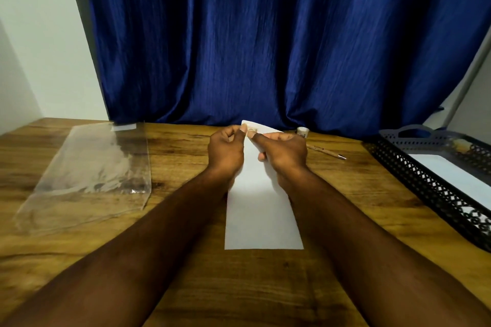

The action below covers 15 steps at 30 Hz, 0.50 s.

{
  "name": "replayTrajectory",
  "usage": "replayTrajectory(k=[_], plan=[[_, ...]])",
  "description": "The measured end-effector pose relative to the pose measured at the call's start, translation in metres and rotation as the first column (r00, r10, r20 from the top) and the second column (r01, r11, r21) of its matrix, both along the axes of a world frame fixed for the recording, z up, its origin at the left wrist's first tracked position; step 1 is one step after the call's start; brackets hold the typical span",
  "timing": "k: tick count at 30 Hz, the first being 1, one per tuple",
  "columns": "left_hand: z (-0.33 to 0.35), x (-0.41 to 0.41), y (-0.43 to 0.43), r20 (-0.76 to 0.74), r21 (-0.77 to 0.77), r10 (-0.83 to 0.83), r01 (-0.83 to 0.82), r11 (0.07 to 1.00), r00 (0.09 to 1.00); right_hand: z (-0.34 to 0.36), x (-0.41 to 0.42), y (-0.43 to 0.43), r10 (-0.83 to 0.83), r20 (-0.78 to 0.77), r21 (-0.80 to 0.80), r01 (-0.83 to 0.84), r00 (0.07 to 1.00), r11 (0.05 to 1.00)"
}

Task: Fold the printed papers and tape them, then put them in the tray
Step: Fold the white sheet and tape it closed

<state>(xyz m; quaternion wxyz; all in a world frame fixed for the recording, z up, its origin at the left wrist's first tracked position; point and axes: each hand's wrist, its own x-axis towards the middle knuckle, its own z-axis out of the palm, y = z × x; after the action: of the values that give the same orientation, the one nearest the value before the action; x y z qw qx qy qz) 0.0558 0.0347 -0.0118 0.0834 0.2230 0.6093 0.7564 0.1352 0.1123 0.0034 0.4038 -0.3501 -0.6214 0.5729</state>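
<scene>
1. My left hand (227, 150) and right hand (281, 150) both have their fingers curled, thumbs pinching the far end of the folded paper (263, 220), which lies lengthways on the table (186, 260) before me.
2. If my thumbs slip, the fold could spring open or crease crooked — and tape would then seal it skewed.
3. The tray (425, 188) on my right holds a white sheet (451, 175). I can't tell whether the clear sleeve (93, 172) holds anything.

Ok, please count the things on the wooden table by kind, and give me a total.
White paper sheets: 2
Clear plastic bag: 1
Small pale tape roll: 1
Brown pen: 1
Black perforated metal tray: 1
Total: 6
</scene>
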Motion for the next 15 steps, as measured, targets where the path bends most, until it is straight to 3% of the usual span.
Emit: replayTrajectory(k=[3,6,9,11,15], plan=[[0.001,-0.007,-0.002,0.061,0.012,0.026,-0.026,1.0,0.998,-0.004,0.003,0.009,-0.082,0.058,0.052,0.079,0.995,0.996],[-0.002,-0.01,-0.004,0.014,-0.004,0.011,-0.011,1.0,1.0,-0.007,0.007,0.014,-0.158,0.035,0.289,0.141,0.987,0.947],[-0.003,-0.005,-0.004,-0.097,-0.007,-0.039,0.038,0.999,0.995,-0.005,0.007,0.017,-0.084,0.047,0.528,0.047,0.995,0.848],[-0.005,-0.004,-0.003,-0.144,-0.006,-0.071,0.071,0.997,0.987,-0.003,0.007,0.018,0.03,0.088,0.548,-0.073,0.996,0.833],[-0.006,-0.004,-0.005,-0.148,-0.04,-0.136,0.131,0.991,0.98,-0.001,0.013,0.031,0.228,0.11,0.425,-0.253,0.967,0.869]])
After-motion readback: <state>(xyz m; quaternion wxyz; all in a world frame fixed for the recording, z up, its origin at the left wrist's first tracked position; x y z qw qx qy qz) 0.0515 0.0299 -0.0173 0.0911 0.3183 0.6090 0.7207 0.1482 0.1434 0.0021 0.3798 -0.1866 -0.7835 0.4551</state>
